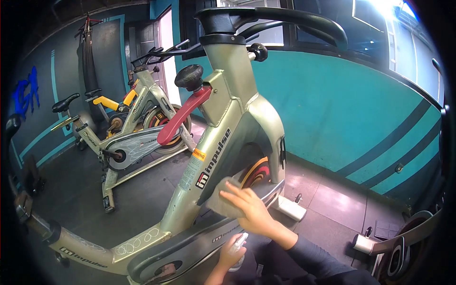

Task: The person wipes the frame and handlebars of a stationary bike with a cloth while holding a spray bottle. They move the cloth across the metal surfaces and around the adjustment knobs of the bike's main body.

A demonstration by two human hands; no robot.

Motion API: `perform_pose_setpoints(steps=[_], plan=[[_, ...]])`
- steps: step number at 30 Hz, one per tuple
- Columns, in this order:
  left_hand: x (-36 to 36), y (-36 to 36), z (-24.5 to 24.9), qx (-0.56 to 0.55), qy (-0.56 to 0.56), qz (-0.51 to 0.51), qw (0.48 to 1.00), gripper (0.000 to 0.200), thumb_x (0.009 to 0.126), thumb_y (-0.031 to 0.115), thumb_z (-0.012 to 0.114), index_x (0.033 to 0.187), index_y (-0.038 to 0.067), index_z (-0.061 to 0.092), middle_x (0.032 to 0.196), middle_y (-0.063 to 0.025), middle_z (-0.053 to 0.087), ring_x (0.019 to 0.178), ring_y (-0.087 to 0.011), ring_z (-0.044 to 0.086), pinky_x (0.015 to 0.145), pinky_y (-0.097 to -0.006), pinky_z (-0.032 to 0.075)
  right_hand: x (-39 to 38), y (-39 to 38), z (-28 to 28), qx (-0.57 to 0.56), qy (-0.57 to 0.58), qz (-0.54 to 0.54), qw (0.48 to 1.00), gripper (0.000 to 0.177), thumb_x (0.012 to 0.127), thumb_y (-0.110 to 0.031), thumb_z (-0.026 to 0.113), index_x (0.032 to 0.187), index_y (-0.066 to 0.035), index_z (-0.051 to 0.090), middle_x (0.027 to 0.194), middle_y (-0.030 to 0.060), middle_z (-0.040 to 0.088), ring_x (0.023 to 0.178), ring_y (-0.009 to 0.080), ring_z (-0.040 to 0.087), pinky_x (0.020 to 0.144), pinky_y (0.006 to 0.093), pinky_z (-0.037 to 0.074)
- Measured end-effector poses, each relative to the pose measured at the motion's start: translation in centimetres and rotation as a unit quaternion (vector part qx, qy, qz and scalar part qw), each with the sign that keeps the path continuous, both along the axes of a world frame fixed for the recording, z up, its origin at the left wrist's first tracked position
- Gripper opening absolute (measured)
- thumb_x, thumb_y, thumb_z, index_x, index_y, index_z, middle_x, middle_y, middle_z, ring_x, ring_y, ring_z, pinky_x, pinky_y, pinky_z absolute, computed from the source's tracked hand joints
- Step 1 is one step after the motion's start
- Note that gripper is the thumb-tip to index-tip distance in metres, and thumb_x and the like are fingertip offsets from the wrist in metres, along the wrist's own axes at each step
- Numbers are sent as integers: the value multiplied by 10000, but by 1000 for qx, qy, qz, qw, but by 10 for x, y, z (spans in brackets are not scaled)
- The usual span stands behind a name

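A grey cloth (pixel 222 198) lies under the fingers of my right hand (pixel 249 209), against the frame of an exercise bike (pixel 190 194) just below its "impulse" lettering. The fingers press on the cloth, partly spread. Lower down, my left hand (pixel 230 254) is wrapped round a white spray bottle (pixel 239 242), close to the bike's lower cover (pixel 204 249). Most of the bottle is hidden by the hand. Above them the bike carries a red lever (pixel 183 116), a black knob (pixel 189 77) and black handlebars (pixel 294 18).
Another bike (pixel 128 154) stands behind at the left, with a yellow-framed one (pixel 111 103) beyond it. Part of a further bike (pixel 375 244) shows at the lower right. A teal wall (pixel 327 104) runs behind on the right.
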State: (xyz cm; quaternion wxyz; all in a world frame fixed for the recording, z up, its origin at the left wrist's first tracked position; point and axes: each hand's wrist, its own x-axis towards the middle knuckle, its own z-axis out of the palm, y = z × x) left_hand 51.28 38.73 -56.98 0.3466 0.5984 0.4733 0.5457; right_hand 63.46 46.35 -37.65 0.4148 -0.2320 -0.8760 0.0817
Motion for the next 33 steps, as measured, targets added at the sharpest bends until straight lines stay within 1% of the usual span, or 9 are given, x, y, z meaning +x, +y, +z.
perform_pose_setpoints(steps=[2, 4, 8, 12, 16, 20, 25, 30, 33], plan=[[0, -3, -5, 0, 9, 12, 1000, 497, 729, 97, 636, 1216, 24, 569, 1040, -137, 699, 968, -226, 681, 877, -337, 507, 8, -4, -4, -64, -7, 85, 994, 856, 537, 88, 535, 1370, -107, 515, 1465, 153, 441, 1064, 369, 527, 975, 407, 455], [0, -2, -5, 9, 14, 21, 1000, 491, 731, 72, 626, 1214, 7, 564, 1048, -138, 694, 973, -216, 680, 879, -328, 507, 18, -7, 20, 6, 50, 83, 995, 862, 514, 98, 502, 1355, -90, 540, 1462, 159, 453, 1189, 374, 519, 1033, 431, 412], [-3, -6, -4, 7, 1, 17, 1000, 478, 737, 25, 606, 1211, -18, 556, 1054, -131, 683, 977, -188, 678, 876, -308, 505, 37, 24, 97, 281, 65, -146, 946, 790, 534, 63, 553, 1297, -137, 604, 1463, 152, 454, 1304, 376, 463, 1049, 437, 418], [-4, -4, -2, -9, 5, 15, 1000, 484, 741, 23, 607, 1220, -8, 553, 1055, -117, 683, 996, -181, 666, 886, -298, 491, 34, 78, 136, 276, -19, -242, 930, 732, 564, 29, 613, 1260, -199, 629, 1439, 109, 488, 1320, 329, 466, 968, 393, 497], [-6, -2, -7, -11, -2, 32, 999, 494, 734, 76, 638, 1223, 55, 569, 1019, -101, 709, 958, -231, 677, 875, -329, 502, 24, 85, 125, 309, -54, -277, 908, 671, 555, -19, 672, 1201, -200, 661, 1411, 74, 522, 1294, 273, 506, 877, 369, 545], [-9, 0, -6, -15, -16, 23, 1000, 480, 729, 71, 636, 1204, 45, 573, 1012, -112, 707, 948, -229, 677, 869, -327, 503, 5, 69, 95, 325, -21, -214, 921, 643, 504, -63, 696, 1141, -150, 688, 1343, 91, 582, 1213, 239, 582, 813, 325, 563], [-9, 3, -5, 4, -3, 28, 1000, 473, 727, 82, 637, 1193, 28, 577, 992, -123, 709, 925, -236, 687, 849, -340, 516, -18, 38, 48, 291, -10, -129, 948, 620, 515, -67, 709, 1129, -156, 690, 1352, 96, 579, 1204, 223, 592, 754, 278, 570], [-4, -1, 1, -5, 6, 26, 1000, 468, 720, 95, 641, 1180, 23, 587, 967, -123, 715, 895, -246, 698, 825, -351, 529, -37, 9, -7, 316, -64, -23, 946, 468, 657, -131, 649, 1123, -131, 685, 1386, 79, 554, 1208, 210, 587, 664, 238, 554], [-5, -2, -3, -18, 29, 13, 999, 467, 725, 96, 636, 1183, 22, 588, 984, -125, 711, 919, -238, 694, 842, -339, 523, -27, -3, -3, 201, -113, 69, 971, 571, 590, -77, 683, 1153, -173, 672, 1401, 37, 540, 1237, 210, 562, 736, 277, 576]])
